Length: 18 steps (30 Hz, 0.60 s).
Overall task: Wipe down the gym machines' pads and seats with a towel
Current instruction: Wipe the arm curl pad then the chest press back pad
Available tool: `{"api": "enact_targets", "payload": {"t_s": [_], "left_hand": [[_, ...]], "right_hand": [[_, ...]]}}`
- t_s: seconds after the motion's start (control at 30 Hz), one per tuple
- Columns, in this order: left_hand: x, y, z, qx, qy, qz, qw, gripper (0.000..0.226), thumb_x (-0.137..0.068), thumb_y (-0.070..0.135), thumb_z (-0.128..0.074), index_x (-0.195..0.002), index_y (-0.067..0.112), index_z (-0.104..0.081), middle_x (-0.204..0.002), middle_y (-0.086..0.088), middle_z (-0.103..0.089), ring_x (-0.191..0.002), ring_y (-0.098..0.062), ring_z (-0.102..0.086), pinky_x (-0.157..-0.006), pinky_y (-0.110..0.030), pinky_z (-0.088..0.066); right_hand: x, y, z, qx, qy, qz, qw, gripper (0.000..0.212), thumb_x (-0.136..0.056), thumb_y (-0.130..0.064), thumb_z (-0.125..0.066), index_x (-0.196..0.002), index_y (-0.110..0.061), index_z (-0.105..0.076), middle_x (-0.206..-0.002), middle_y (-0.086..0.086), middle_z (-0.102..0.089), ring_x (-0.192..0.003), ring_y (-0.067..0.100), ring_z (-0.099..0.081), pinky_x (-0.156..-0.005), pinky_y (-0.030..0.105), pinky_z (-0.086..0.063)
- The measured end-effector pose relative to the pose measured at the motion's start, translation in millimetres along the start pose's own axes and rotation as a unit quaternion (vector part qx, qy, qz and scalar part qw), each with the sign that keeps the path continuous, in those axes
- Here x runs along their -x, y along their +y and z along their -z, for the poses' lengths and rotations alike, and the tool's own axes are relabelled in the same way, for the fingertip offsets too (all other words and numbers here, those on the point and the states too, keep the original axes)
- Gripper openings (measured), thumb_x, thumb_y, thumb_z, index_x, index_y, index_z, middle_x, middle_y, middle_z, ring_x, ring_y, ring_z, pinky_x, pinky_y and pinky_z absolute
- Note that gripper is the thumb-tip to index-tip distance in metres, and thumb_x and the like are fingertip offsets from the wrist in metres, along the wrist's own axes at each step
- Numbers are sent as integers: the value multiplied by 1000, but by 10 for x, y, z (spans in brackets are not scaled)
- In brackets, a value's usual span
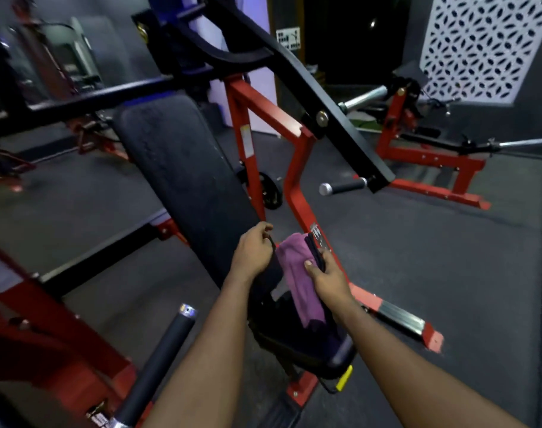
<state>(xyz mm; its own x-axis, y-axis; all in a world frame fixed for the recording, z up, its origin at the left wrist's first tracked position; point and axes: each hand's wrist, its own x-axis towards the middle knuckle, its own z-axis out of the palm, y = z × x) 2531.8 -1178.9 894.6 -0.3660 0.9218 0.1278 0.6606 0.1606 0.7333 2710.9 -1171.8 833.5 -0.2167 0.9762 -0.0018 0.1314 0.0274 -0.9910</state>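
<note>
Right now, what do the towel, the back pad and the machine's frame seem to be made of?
The towel: soft purple cloth, probably microfibre or terry; matte, it hangs limp in folds. The back pad: black vinyl or leatherette over padding, likely; faint sheen, slightly grained. The frame: red-painted steel tube by its look; square edges, bolts, glossy coat.

Gym interior. Dark grey rubber floor (448,257) spreads across the room, with a patch of green flooring (367,125) at the far end. The grey wall (535,103) on the right carries a white lattice panel (486,47). Left of it is an unlit doorway (356,41) with a small white sign (288,38) at its edge, then a violet-lit white wall (257,97). A red-framed machine (433,162) with a chrome bar (523,143) stands below the panel.
</note>
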Motion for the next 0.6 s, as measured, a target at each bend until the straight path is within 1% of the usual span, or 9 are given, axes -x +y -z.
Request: {"api": "enact_targets", "payload": {"t_s": [0.03, 0.1, 0.2, 0.3, 0.37, 0.43, 0.47, 0.53, 0.6], "left_hand": [[-88, 19, 140, 1, 9, 2, 1000, 43, -95, 1, -41, -128, 17, -62, -123, -4, -64, -109, -19, -60, -90, -30, -49], [-285, 8, 461, 2, 27, -4, 1000, 43, -95, 0, -40, -129, 18, -62, -123, -4, -62, -107, -18, -59, -85, -28, -48], [-587, -117, 916, 1, 48, -9, 999, 44, -94, 0, -40, -128, 17, -63, -124, -6, -63, -106, -17, -59, -85, -26, -47], [-886, -277, 1339, 12, 42, -5, 999, 44, -92, -1, -42, -123, 18, -66, -121, -4, -65, -99, -15, -59, -73, -19, -44], [-1035, -357, 1617, 25, 27, -9, 999, 40, -89, -1, -45, -116, 18, -68, -114, -1, -69, -98, -15, -60, -74, -18, -44], [-1167, -471, 1883, 36, 17, -14, 999, 32, -88, 3, -51, -109, 19, -69, -105, 3, -70, -93, -13, -61, -76, -24, -45], [-1252, -541, 2021, 36, 24, -22, 999, 27, -89, 5, -54, -106, 21, -68, -100, 4, -69, -90, -12, -61, -74, -26, -47], [-1383, -682, 2226, 23, 60, -42, 997, 15, -89, 11, -63, -97, 23, -64, -93, 4, -68, -84, -14, -61, -71, -30, -50], [-1477, -788, 2384, 3, 89, -53, 995, 8, -90, 16, -67, -90, 21, -61, -84, 4, -66, -76, -13, -59, -68, -28, -48]], "right_hand": [[-96, -94, -79, 1, -8, 9, 1000, 25, -100, -15, -59, -109, -39, -58, -105, -20, -66, -100, 6, -64, -90, 29, -51], [-324, -284, -297, 4, -22, 26, 999, 25, -100, -17, -59, -107, -40, -60, -107, -16, -69, -102, 8, -65, -92, 35, -53], [-641, -602, -654, 1, -39, 40, 998, 22, -100, -18, -58, -105, -39, -62, -103, -11, -71, -98, 12, -68, -90, 39, -56], [-977, -898, -1042, -8, -40, 75, 996, 22, -97, -16, -61, -99, -37, -62, -101, -6, -72, -99, 16, -68, -90, 42, -56], [-1207, -1071, -1315, -10, -44, 93, 995, 18, -93, -22, -63, -96, -39, -62, -100, -3, -73, -97, 18, -68, -91, 46, -55], [-1423, -1244, -1594, -20, -59, 109, 992, 15, -87, -27, -61, -93, -41, -62, -100, 2, -72, -95, 19, -66, -91, 48, -54], [-1532, -1343, -1739, -25, -69, 116, 991, 15, -88, -25, -60, -93, -39, -61, -101, 4, -71, -94, 20, -65, -91, 48, -53], [-1706, -1491, -1961, -30, -89, 117, 989, 17, -95, -16, -59, -94, -33, -60, -102, 4, -70, -95, 20, -63, -90, 46, -53], [-1832, -1599, -2133, -16, -108, 112, 988, 22, -98, -10, -58, -95, -32, -58, -102, 0, -69, -97, 18, -63, -89, 41, -52]]}}
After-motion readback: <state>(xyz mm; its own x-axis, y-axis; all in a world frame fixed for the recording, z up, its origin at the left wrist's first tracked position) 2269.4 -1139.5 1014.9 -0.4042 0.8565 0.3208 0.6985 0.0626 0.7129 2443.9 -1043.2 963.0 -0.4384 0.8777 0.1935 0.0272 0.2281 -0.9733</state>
